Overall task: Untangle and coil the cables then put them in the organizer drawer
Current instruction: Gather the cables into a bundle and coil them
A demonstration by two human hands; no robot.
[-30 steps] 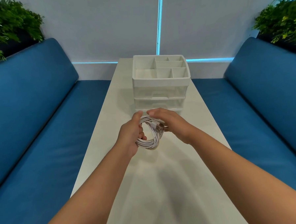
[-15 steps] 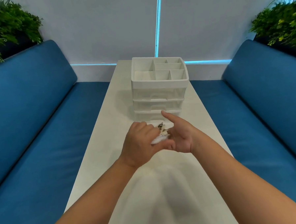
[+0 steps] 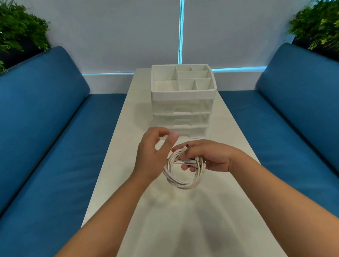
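We see the white coil (image 3: 179, 173) held above the table (image 3: 189, 225), just in front of the organizer (image 3: 183, 100). Our right hand (image 3: 209, 157) pinches its upper loops, fingers curled round them. Our left hand (image 3: 152, 152) hovers beside it, fingers loosely spread, holding nothing.

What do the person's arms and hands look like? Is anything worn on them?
Both forearms are bare, with no sleeves in view. The left hand and right hand wear no gloves; no rings, watch or bracelets can be seen. No markings are visible on them.
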